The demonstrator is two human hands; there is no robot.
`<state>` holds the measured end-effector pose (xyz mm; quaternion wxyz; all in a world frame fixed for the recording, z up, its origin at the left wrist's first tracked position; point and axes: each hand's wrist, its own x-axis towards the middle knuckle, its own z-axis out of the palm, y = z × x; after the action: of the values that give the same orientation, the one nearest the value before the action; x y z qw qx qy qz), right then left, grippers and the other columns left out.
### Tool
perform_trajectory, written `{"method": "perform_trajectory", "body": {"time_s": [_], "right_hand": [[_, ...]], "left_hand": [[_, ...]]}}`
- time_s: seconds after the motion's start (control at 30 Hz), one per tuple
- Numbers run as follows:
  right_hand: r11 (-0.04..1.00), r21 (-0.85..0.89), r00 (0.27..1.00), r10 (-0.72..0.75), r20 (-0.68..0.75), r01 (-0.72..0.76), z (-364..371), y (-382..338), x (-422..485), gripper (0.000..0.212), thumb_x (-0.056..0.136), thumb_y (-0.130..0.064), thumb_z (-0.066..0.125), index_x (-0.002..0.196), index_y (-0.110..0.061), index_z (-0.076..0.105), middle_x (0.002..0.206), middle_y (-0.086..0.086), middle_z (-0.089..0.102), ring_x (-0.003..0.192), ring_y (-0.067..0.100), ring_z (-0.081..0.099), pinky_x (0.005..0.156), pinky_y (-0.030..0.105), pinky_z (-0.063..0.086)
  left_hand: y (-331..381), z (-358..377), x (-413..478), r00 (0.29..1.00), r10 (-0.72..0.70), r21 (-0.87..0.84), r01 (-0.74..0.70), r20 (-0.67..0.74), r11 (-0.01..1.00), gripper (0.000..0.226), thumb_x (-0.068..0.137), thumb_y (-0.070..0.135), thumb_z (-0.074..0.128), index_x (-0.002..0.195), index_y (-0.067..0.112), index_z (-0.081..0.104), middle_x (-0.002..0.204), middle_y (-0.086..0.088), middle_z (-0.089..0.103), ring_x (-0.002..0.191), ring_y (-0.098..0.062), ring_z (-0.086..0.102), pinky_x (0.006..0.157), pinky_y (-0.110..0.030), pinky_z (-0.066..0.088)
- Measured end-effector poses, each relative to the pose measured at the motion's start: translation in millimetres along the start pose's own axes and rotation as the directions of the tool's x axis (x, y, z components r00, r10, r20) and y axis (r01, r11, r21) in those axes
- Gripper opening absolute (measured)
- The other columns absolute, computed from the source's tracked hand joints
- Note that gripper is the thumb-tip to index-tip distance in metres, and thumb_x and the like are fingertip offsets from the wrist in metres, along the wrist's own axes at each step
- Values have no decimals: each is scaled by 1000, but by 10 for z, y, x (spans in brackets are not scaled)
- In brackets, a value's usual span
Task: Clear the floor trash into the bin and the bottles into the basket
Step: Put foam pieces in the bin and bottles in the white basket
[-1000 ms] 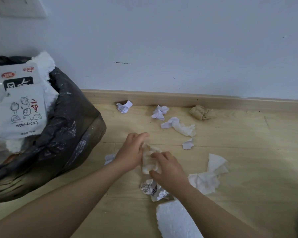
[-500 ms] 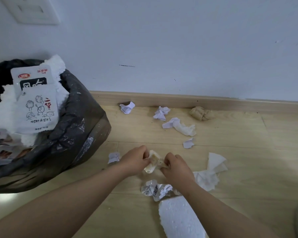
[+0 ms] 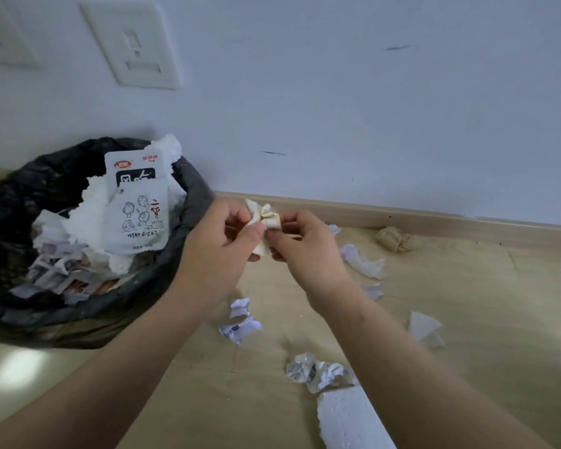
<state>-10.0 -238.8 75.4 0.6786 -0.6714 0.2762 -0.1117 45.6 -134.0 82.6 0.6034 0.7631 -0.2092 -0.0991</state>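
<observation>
Wrapper [image 3: 264, 220] raised off floor [image 3: 467, 319], long axis upright, pinched by left hand [image 3: 219, 244], right hand [image 3: 306, 246]

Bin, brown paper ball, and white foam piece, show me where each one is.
Bin [image 3: 78, 325]: head view, on its near side wall.
Brown paper ball [image 3: 393, 238]: head view, on its crumpled middle.
White foam piece [image 3: 350, 419]: head view, on its flat top face.

Looks like a room in a home, seen from low down. Shown by a wood-pattern floor [image 3: 499, 303] at lower right, a wooden skirting [image 3: 434, 222] at mid right, a white painted wall [image 3: 370, 92] with scuff marks above, a wall plate [image 3: 133, 43] at upper left, and a small bag-lined bin [image 3: 195, 189] at left with a snack wrapper [image 3: 136, 218] inside.
</observation>
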Motion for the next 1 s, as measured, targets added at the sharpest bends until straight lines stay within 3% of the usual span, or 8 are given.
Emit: {"method": "perform_trajectory", "body": {"time_s": [0.2,0.3,0.4,0.53,0.6,0.67,0.83,1.0], "right_hand": [[945,-192,964,-257,70,265,578,-372,-53,12,88,-18,60,99,-22,62,102,-5,50,73,1,51,73,10,41],[827,-394,912,-400,91,402,891,-392,-92,13,87,-18,60,100,-18,65,94,-4,52,84,16,53,77,27,44],[519,-725,823,-556,117,453,1079,-285,-65,10,72,-16,67,81,-18,71,81,-3,68,87,29,59,75,33,40],[393,-825,856,-480,193,407,1038,-150,-98,15,74,-34,58,76,-31,73,106,-6,70,104,32,62,90,37,43],[412,-819,888,-395,234,399,954,-101,-145,33,86,-38,41,94,-33,73,134,-1,55,125,36,47,102,45,37],[503,-760,906,-318,280,412,850,-82,-139,34,94,-37,39,118,-30,63,153,0,29,141,33,19,112,44,15],[624,-721,948,-277,158,302,511,-57,-43,32,95,-32,46,125,-30,56,150,-7,30,140,20,15,113,35,11],[651,-727,972,-208,106,219,155,146,9,30,95,-30,47,123,-26,58,143,-7,39,135,19,28,110,31,21]], "left_hand": [[295,-678,-57,945,269,400,-176,-188,899,13,81,28,58,79,33,46,73,20,56,70,4,55,63,-8,41],[265,-1008,-48,916,299,599,-86,-266,796,11,87,16,61,89,21,51,84,5,59,79,-14,56,66,-19,36],[77,-1230,-11,931,221,734,67,-289,676,13,86,13,57,98,12,54,94,-8,59,87,-27,54,70,-34,37],[-129,-1242,-9,990,137,884,-28,-41,466,43,85,25,38,122,9,51,129,-18,50,119,-42,46,95,-53,38],[-156,-1148,25,997,38,903,-77,67,424,54,86,38,25,135,21,41,150,-7,32,138,-37,27,107,-55,26],[-186,-1084,110,989,-126,900,-9,72,436,52,93,45,17,143,36,28,157,9,12,145,-25,7,113,-53,16],[-277,-1081,355,921,-379,953,29,92,302,42,99,40,25,141,39,28,156,11,13,145,-23,7,112,-56,18],[-156,-914,365,981,-194,921,90,-16,378,36,98,29,32,130,28,48,147,1,32,142,-24,16,111,-58,16]]}}
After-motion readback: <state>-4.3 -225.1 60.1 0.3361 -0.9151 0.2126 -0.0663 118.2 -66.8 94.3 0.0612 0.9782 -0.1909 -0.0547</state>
